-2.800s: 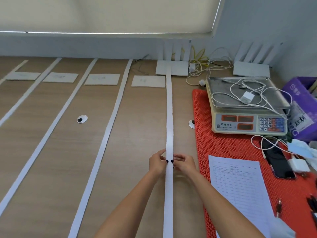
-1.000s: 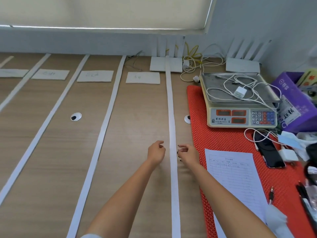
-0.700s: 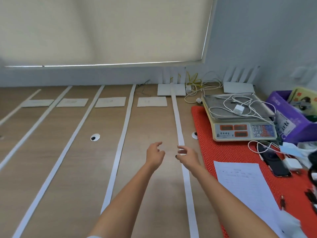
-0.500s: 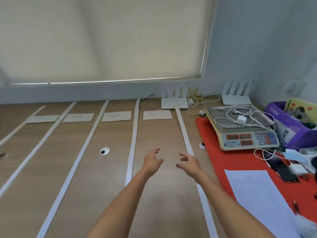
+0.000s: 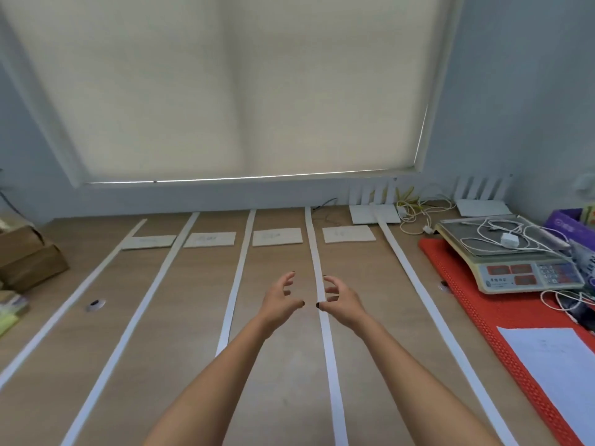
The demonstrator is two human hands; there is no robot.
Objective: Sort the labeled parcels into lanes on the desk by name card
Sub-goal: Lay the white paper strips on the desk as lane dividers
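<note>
Several white paper strips (image 5: 326,346) run front to back over the wooden desk (image 5: 370,317) and mark out lanes. A white name card lies at the far end of each lane, among them one card (image 5: 349,234) on the right and another card (image 5: 277,237) beside it. My left hand (image 5: 279,300) and my right hand (image 5: 342,299) hover over the desk's middle, palms facing, fingers loosely spread, holding nothing. A strip passes under my right hand. Brown cardboard boxes (image 5: 29,255) stand at the left edge.
A weighing scale (image 5: 512,262) draped with white cables sits on a red mat (image 5: 502,320) at the right, with a printed sheet (image 5: 553,375) in front. Two white routers (image 5: 375,214) stand by the back wall. A purple box (image 5: 566,225) is at far right.
My hands let go of the rightmost strip, lifted and drifted left toward the neighbouring strip. The view tilted up and leftward, bringing the blind and the boxes into sight.
</note>
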